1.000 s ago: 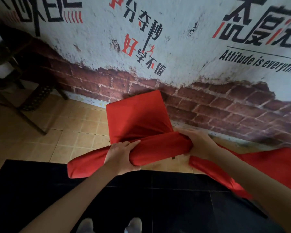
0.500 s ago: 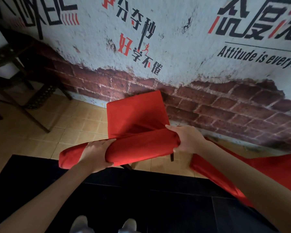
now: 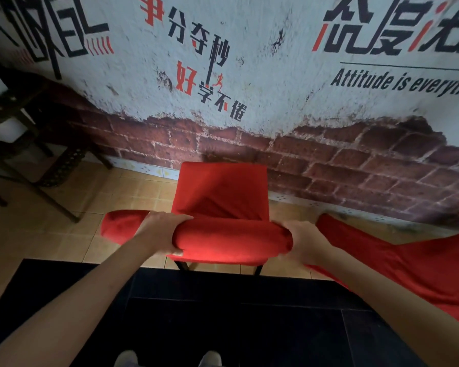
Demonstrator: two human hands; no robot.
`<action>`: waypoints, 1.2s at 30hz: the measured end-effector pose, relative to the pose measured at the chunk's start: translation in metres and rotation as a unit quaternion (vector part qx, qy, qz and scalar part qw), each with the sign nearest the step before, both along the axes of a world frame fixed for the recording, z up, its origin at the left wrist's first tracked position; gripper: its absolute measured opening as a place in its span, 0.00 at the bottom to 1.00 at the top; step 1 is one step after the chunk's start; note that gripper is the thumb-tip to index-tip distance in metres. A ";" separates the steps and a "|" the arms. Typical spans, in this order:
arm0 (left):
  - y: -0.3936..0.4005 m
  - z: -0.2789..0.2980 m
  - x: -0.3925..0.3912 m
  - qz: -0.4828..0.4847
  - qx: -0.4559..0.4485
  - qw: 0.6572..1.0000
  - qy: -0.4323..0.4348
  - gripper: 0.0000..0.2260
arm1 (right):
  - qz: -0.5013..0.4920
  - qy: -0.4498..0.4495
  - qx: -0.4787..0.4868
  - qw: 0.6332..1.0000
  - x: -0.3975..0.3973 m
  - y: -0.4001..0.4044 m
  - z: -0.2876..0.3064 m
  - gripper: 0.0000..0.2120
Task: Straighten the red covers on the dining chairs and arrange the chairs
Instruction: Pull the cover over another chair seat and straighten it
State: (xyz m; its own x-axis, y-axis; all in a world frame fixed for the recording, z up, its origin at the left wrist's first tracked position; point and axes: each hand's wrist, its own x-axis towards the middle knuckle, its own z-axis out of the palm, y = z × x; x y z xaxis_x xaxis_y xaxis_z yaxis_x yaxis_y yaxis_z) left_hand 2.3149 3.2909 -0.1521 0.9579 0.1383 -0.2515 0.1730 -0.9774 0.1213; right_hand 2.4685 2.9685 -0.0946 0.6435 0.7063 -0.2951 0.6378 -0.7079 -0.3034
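The chair stands in the middle of the scene, its seat toward the far wall and its back near the person. A red cover wraps it. The left hand grips the left end of the covered top rail; the right hand grips the right end, fingers curled into the cloth.

Hazards:
- Uneven pull. If one hand draws harder, the cover will likely twist and the folds across the seat will deepen.
- Bunched cloth. Loose fabric projects left of the left hand; pulled down without spreading, it may stay lumped.
- Tipping. Both grips are high on the back, so a sharp tug toward the person could lift the far legs, which are hidden.
- Crowding. A second red chair lies close on the right; sliding right risks snagging its cover.
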 end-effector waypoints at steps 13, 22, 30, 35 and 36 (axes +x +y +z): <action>-0.012 -0.004 0.014 -0.069 0.090 0.992 0.049 0.41 | -0.141 0.043 0.047 0.988 -0.059 -0.035 -0.062 0.44; -0.013 -0.004 -0.002 -0.077 0.076 0.993 0.041 0.38 | -0.184 0.066 0.049 0.979 -0.079 -0.034 -0.055 0.47; -0.006 -0.005 -0.039 -0.123 0.081 0.989 0.028 0.37 | -0.222 0.074 0.064 0.970 -0.136 -0.028 -0.051 0.45; 0.002 -0.001 -0.072 -0.135 0.063 0.989 0.021 0.36 | -0.256 0.085 0.079 0.960 -0.174 -0.021 -0.049 0.42; 0.004 -0.001 -0.080 -0.139 0.062 0.988 0.021 0.36 | -0.262 0.087 0.076 0.958 -0.183 -0.020 -0.049 0.42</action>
State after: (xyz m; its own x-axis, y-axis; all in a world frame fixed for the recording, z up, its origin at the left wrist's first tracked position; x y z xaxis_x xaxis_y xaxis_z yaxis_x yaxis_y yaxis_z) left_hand 2.2346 3.2946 -0.1527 0.9524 -0.0968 -0.2891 -0.1022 -0.9948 -0.0034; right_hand 2.2857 2.9484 -0.1438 0.8719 0.3439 -0.3486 0.1384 -0.8559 -0.4982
